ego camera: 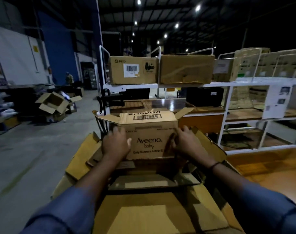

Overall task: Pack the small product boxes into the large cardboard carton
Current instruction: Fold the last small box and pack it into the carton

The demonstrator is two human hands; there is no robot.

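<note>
Holding: left hand (114, 144) and right hand (186, 142) clasp the Aveeno box (149, 132) by its two sides, one hand per side
Left grip: fingers wrapped round the left corner, thumb laid on the printed front face
Right grip: fingers curled over the right corner, closed on the cardboard; dark wristband (215, 164) on the wrist
Aveeno box: upright, top flaps open and splayed, barcode on the near flap; located at the far end of the large carton (83, 157), lower edge down among its flaps; whether it rests on anything cannot be told
Large carton: open, flaps spread outward; interior dark, a flat item (144, 183) with a pale label lies inside, kind not legible
Obstructions: the carton's raised right flap stands just beside the right hand; both forearms cross over the opening
Surroundings: white shelf rack (177, 85) directly behind, upper level carrying a pico box (133, 70) and a plain brown box (186, 70) side by side; wooden table (270, 169) at right; heap of open cartons (54, 105) on the floor, far left
</note>
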